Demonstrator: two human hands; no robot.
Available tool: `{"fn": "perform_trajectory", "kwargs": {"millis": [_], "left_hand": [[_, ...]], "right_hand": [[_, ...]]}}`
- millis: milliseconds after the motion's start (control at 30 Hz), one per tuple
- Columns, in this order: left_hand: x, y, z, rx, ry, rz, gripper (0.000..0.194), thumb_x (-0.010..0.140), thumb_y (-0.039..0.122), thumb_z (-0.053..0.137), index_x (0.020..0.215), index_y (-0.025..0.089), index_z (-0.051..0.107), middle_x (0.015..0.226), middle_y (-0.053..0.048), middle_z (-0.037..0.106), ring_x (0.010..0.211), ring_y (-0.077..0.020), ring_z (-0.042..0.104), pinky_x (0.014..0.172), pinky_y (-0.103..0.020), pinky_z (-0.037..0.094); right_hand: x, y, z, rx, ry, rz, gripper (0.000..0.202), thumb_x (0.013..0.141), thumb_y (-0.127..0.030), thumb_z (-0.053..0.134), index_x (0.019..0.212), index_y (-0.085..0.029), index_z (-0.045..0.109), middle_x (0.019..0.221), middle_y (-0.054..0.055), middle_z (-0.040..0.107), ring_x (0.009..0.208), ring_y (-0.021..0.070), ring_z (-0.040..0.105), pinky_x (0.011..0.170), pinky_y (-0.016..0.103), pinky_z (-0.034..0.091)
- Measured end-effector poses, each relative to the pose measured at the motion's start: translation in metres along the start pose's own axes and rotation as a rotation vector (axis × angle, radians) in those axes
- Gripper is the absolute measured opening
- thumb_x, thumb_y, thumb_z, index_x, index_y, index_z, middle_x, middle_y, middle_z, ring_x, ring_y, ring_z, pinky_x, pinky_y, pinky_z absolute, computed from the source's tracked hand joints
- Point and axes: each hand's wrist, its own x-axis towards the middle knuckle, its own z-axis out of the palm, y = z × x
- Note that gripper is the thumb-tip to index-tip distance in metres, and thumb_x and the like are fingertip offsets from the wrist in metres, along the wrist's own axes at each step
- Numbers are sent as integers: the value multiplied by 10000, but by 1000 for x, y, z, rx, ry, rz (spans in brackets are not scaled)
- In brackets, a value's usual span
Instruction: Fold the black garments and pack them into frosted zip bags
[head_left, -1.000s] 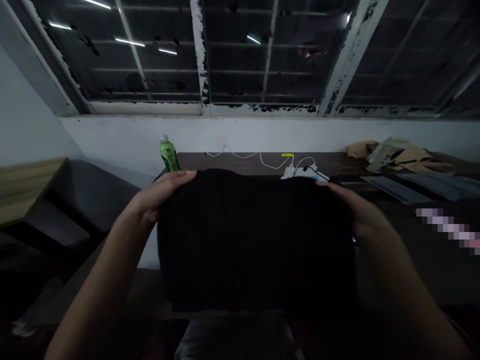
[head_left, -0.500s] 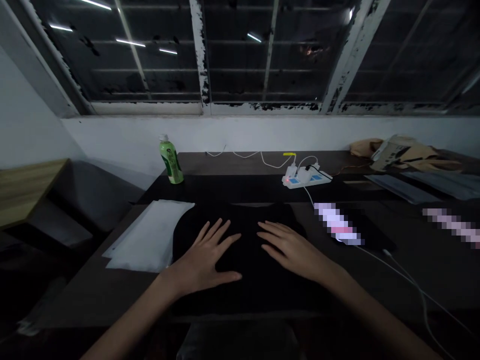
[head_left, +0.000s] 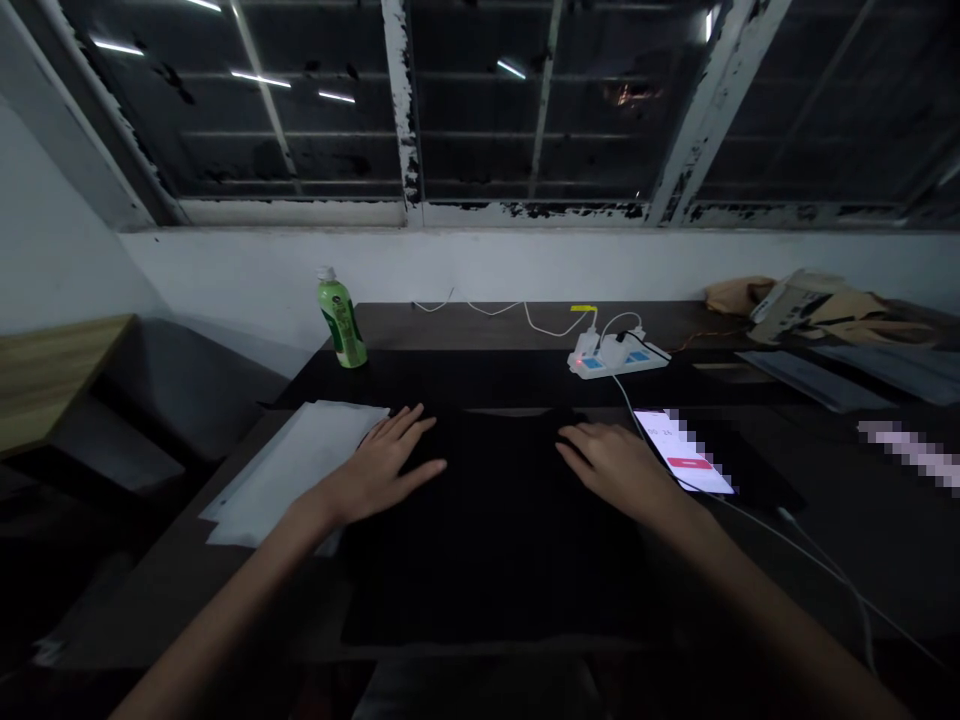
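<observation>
A black piece of cloth (head_left: 495, 530) lies spread flat on the dark table; its details are lost in the low light. My left hand (head_left: 386, 460) rests at its upper left part, fingers stretched and thumb apart, beside the white sheets (head_left: 289, 470). On the cloth's upper right side lies my right hand (head_left: 611, 465), palm down with the fingers extended and slightly bent. Neither hand holds anything. Just right of my right hand is a lit phone (head_left: 679, 450).
A green drink bottle (head_left: 341, 320) stands at the back left. Behind the cloth, to the right, is a white power strip (head_left: 619, 358) with chargers. White cables (head_left: 806, 545) run along the right side. Brown bags (head_left: 817, 310) and flat clear packets (head_left: 817, 380) lie at the far right.
My hands have moved apart over the cloth: the left slid left and away from me, the right slid to the right.
</observation>
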Motion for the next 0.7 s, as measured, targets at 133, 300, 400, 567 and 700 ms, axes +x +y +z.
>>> {"fn": "perform_trajectory", "kwargs": {"millis": [133, 300, 400, 567, 700], "left_hand": [[31, -21, 18, 117, 152, -49, 592, 996, 515, 383, 1460, 151, 434, 1578, -170, 343, 1466, -331, 302, 1167, -517, 287], [36, -36, 30, 162, 255, -51, 451, 1011, 377, 346, 1328, 130, 551, 1409, -170, 564, 1335, -315, 499, 1138, -514, 320], [29, -44, 19, 167, 331, -58, 368, 995, 337, 369, 1178, 151, 629, 1278, -150, 642, 1207, -307, 585, 1092, -496, 366], [23, -49, 3, 154, 416, -59, 264, 970, 310, 424, 1035, 202, 656, 1095, -107, 694, 1059, -292, 632, 976, -467, 442], [24, -42, 4, 128, 416, -21, 235, 961, 309, 449, 993, 218, 663, 1027, -79, 707, 998, -256, 650, 940, -431, 464]], "right_hand": [[29, 6, 11, 133, 70, -45, 300, 968, -256, 445, 1149, -231, 682, 1109, 91, 731, 1014, 265, 669, 903, 419, 505], [43, 23, 45, 198, 95, 23, 262, 964, -235, 458, 1028, -199, 710, 1003, 87, 745, 965, 247, 678, 889, 391, 513], [39, 30, 54, 238, 125, 64, 238, 965, -256, 478, 1022, -199, 702, 1014, 81, 734, 983, 239, 667, 895, 376, 513], [34, 31, 57, 283, 145, 74, 219, 959, -259, 491, 1029, -208, 692, 982, 69, 723, 956, 236, 663, 880, 376, 515], [35, 31, 59, 302, 190, 74, 204, 948, -254, 499, 994, -209, 692, 938, 68, 713, 925, 243, 655, 854, 384, 520]]}}
